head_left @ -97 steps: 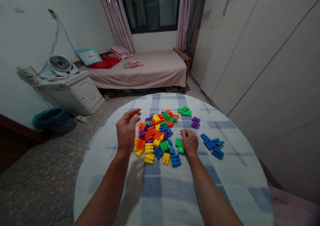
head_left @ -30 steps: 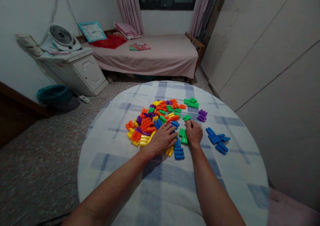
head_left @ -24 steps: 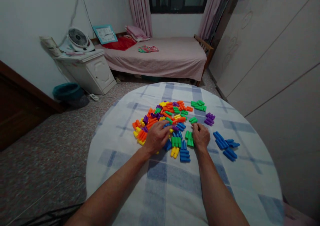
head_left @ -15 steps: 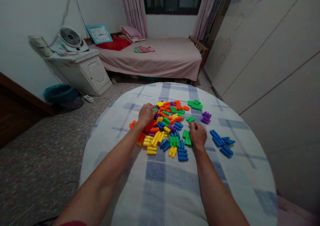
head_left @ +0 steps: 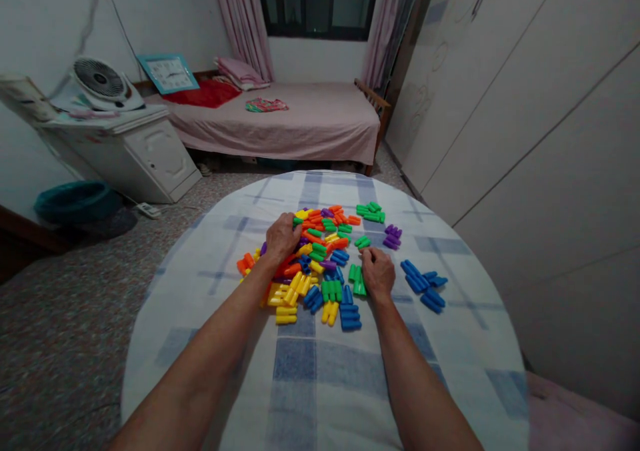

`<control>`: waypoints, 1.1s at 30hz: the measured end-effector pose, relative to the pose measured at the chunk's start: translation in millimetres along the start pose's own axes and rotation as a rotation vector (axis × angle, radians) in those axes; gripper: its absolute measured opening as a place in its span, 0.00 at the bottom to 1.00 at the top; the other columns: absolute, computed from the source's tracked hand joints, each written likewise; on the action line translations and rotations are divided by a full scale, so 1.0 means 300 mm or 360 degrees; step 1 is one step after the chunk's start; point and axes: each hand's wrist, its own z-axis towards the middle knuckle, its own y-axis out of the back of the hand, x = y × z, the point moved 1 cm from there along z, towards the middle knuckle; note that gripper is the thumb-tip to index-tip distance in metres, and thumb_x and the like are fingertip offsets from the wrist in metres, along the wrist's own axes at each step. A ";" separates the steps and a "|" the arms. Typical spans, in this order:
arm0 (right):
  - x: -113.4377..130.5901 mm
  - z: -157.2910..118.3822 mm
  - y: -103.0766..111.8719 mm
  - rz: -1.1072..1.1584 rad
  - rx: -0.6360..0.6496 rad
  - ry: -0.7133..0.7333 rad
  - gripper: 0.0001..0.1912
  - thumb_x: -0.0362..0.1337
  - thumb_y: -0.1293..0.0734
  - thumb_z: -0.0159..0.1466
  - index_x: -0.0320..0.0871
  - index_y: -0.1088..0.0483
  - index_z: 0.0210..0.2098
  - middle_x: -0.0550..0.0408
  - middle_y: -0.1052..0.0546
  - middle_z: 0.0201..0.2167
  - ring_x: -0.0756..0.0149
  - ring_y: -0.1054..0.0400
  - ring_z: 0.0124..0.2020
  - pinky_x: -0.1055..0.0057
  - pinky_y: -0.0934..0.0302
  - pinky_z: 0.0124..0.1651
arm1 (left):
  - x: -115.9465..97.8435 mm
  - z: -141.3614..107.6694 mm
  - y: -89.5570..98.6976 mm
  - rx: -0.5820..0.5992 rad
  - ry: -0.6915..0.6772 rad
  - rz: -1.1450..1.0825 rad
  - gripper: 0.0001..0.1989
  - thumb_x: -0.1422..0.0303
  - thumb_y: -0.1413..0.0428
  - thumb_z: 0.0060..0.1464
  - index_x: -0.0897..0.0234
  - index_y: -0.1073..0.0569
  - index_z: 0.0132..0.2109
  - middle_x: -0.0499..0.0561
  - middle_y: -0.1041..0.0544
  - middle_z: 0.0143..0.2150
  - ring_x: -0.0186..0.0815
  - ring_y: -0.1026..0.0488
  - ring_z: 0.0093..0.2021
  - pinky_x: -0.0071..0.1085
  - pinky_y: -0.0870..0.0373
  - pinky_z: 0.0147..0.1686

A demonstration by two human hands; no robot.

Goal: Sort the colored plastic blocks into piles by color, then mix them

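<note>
A pile of plastic building blocks [head_left: 295, 288] in orange, yellow, green, blue and purple lies on the round table, shaped like short joined tubes. At the pile's far left edge my left hand [head_left: 283, 238] is closed, its fingertips on a green block [head_left: 298, 221]. My right hand [head_left: 379, 274] rests on the cloth at the pile's right side with fingers curled; whatever they hold, if anything, is hidden. Beside it lie green blocks [head_left: 357, 280], and a green pair [head_left: 363, 242] lies just beyond its fingertips.
Sorted apart on the checked tablecloth [head_left: 320, 398] are green blocks [head_left: 371, 212], purple blocks [head_left: 393, 237] and blue blocks [head_left: 423, 284]. Beyond the table stands a bed [head_left: 300, 128]. A white cabinet [head_left: 160, 158] and a teal bin [head_left: 75, 201] are at left, a tall wardrobe [head_left: 540, 138] at right.
The view has swung a little to the right, so everything sits further left in the picture. Both hands stay at about the same spots by the blocks.
</note>
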 end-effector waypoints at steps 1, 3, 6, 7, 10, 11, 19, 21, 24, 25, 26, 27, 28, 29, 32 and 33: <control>-0.001 0.000 0.000 -0.0001 -0.0002 0.0002 0.17 0.40 0.43 0.64 0.45 0.23 0.35 0.52 0.22 0.37 0.62 0.37 0.39 0.69 0.52 0.39 | -0.010 0.002 0.005 -0.0006 -0.0028 -0.0096 0.13 0.64 0.51 0.59 0.62 0.27 0.47 0.53 0.23 0.45 0.38 0.26 0.45 0.30 0.32 0.42; -0.004 0.001 -0.003 -0.0002 -0.0013 0.0010 0.17 0.40 0.43 0.64 0.45 0.23 0.35 0.52 0.22 0.36 0.62 0.37 0.39 0.69 0.52 0.39 | -0.030 0.003 0.011 0.0079 -0.0117 -0.0238 0.12 0.65 0.50 0.58 0.62 0.27 0.46 0.52 0.22 0.44 0.37 0.26 0.44 0.29 0.32 0.43; -0.009 0.003 -0.007 -0.0007 -0.0020 0.0010 0.18 0.40 0.44 0.65 0.45 0.23 0.35 0.52 0.22 0.36 0.62 0.37 0.38 0.69 0.52 0.40 | -0.053 -0.003 0.005 0.0285 -0.0222 -0.0228 0.12 0.67 0.48 0.56 0.61 0.26 0.45 0.52 0.21 0.45 0.38 0.25 0.45 0.30 0.31 0.43; -0.009 0.004 -0.008 -0.0008 -0.0018 0.0010 0.18 0.40 0.44 0.65 0.45 0.23 0.35 0.52 0.22 0.36 0.62 0.37 0.38 0.69 0.52 0.40 | -0.058 -0.006 0.000 0.0325 -0.0233 -0.0191 0.12 0.67 0.48 0.56 0.61 0.25 0.46 0.52 0.21 0.45 0.39 0.25 0.45 0.31 0.31 0.43; -0.010 0.004 -0.009 -0.0007 -0.0019 0.0012 0.18 0.40 0.44 0.64 0.44 0.23 0.35 0.52 0.22 0.35 0.62 0.38 0.38 0.69 0.52 0.39 | -0.066 -0.013 -0.019 0.0356 -0.0237 -0.0130 0.13 0.66 0.50 0.57 0.60 0.25 0.47 0.53 0.21 0.45 0.41 0.25 0.45 0.33 0.30 0.43; -0.010 0.004 -0.009 -0.0006 -0.0021 0.0012 0.18 0.40 0.44 0.64 0.44 0.23 0.35 0.51 0.22 0.35 0.62 0.38 0.38 0.69 0.52 0.39 | -0.068 -0.015 -0.025 0.0350 -0.0237 -0.0127 0.14 0.66 0.51 0.58 0.60 0.25 0.48 0.53 0.21 0.45 0.41 0.25 0.45 0.34 0.30 0.43; -0.003 0.001 0.000 -0.0017 -0.0006 -0.0033 0.19 0.42 0.44 0.64 0.44 0.23 0.37 0.51 0.22 0.36 0.63 0.36 0.38 0.69 0.52 0.39 | 0.010 -0.071 0.046 -0.0033 -0.0316 -0.0162 0.20 0.68 0.49 0.57 0.63 0.30 0.57 0.55 0.27 0.56 0.40 0.32 0.56 0.35 0.37 0.58; 0.000 0.000 0.004 -0.0010 0.0011 -0.0034 0.18 0.42 0.43 0.64 0.45 0.23 0.37 0.51 0.22 0.37 0.62 0.36 0.39 0.69 0.52 0.39 | 0.094 -0.110 0.101 -0.0121 -0.0102 -0.0023 0.20 0.68 0.51 0.58 0.63 0.29 0.56 0.56 0.27 0.55 0.41 0.32 0.56 0.35 0.37 0.57; 0.003 0.000 0.006 -0.0016 0.0017 -0.0049 0.17 0.41 0.43 0.64 0.46 0.23 0.37 0.51 0.22 0.37 0.62 0.37 0.39 0.69 0.52 0.39 | 0.251 -0.174 0.170 0.0069 0.0339 0.0212 0.20 0.66 0.50 0.58 0.64 0.28 0.56 0.58 0.27 0.53 0.45 0.29 0.51 0.38 0.32 0.50; 0.004 0.000 0.006 -0.0021 0.0014 -0.0055 0.17 0.42 0.43 0.64 0.45 0.23 0.37 0.51 0.22 0.37 0.62 0.37 0.39 0.69 0.52 0.39 | 0.298 -0.194 0.184 0.0175 0.0457 0.0239 0.20 0.64 0.50 0.58 0.64 0.28 0.56 0.59 0.26 0.51 0.45 0.28 0.49 0.38 0.31 0.47; 0.004 0.000 0.006 -0.0024 0.0011 -0.0058 0.18 0.42 0.43 0.64 0.45 0.23 0.37 0.51 0.22 0.37 0.62 0.37 0.39 0.69 0.52 0.39 | 0.337 -0.211 0.191 0.0276 0.0513 0.0219 0.22 0.62 0.49 0.57 0.63 0.28 0.56 0.58 0.26 0.50 0.45 0.27 0.47 0.37 0.31 0.45; 0.004 0.000 0.005 -0.0025 0.0009 -0.0057 0.18 0.42 0.43 0.64 0.45 0.23 0.37 0.51 0.22 0.37 0.62 0.37 0.39 0.69 0.52 0.39 | 0.365 -0.226 0.192 0.0364 0.0528 0.0167 0.23 0.59 0.49 0.57 0.62 0.29 0.57 0.57 0.26 0.48 0.44 0.27 0.45 0.36 0.31 0.43; 0.004 0.001 0.005 -0.0026 0.0007 -0.0053 0.18 0.42 0.43 0.64 0.45 0.23 0.37 0.51 0.22 0.36 0.62 0.37 0.39 0.69 0.52 0.39 | 0.380 -0.239 0.186 0.0432 0.0502 0.0100 0.25 0.56 0.48 0.56 0.61 0.30 0.58 0.56 0.26 0.47 0.42 0.26 0.44 0.34 0.31 0.42; 0.003 0.001 0.004 -0.0027 0.0006 -0.0048 0.18 0.42 0.43 0.64 0.45 0.23 0.37 0.51 0.22 0.36 0.63 0.37 0.39 0.69 0.52 0.39 | 0.384 -0.248 0.175 0.0472 0.0454 0.0041 0.27 0.55 0.48 0.55 0.61 0.30 0.59 0.56 0.26 0.46 0.41 0.26 0.43 0.32 0.31 0.42; 0.001 0.002 0.003 -0.0020 0.0003 -0.0032 0.18 0.42 0.43 0.64 0.44 0.22 0.37 0.51 0.22 0.36 0.63 0.37 0.38 0.70 0.52 0.38 | 0.346 -0.259 0.129 0.0436 0.0368 0.0021 0.26 0.54 0.46 0.54 0.59 0.30 0.58 0.55 0.28 0.48 0.40 0.26 0.44 0.30 0.32 0.42; 0.001 0.003 0.003 -0.0016 0.0002 -0.0031 0.18 0.42 0.43 0.64 0.44 0.22 0.37 0.51 0.22 0.35 0.63 0.37 0.38 0.70 0.52 0.38 | 0.328 -0.258 0.115 0.0396 0.0365 0.0048 0.25 0.56 0.46 0.54 0.58 0.29 0.57 0.55 0.29 0.49 0.40 0.26 0.44 0.30 0.32 0.42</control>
